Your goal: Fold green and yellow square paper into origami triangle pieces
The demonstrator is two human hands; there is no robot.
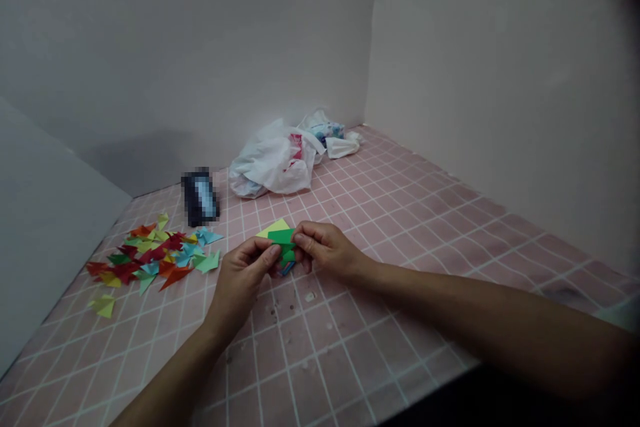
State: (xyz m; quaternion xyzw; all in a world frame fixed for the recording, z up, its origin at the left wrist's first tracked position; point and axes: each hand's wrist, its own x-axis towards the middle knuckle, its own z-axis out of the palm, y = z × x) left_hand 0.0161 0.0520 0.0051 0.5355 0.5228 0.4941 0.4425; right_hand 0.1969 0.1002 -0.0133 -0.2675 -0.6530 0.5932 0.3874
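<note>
A green sheet of origami paper (281, 237), partly folded, is held up between both hands over the table. My left hand (250, 267) pinches its left edge between thumb and fingers. On the other side, my right hand (320, 247) grips the right edge, with the fingertips partly hidden behind the paper. Yellow paper (273, 227) lies just behind the green piece. A bit of blue (289, 268) shows beneath it, too covered to make out. To the left spreads a pile of small folded paper pieces (165, 250) in red, orange, yellow, green and blue.
A pink tablecloth with white grid lines (410, 213) covers the table, which meets walls at the back and sides. White plastic bags (275, 160) lie crumpled at the back. A blurred dark device (200, 197) stands behind the pile. Small scuffs mark the cloth near my hands.
</note>
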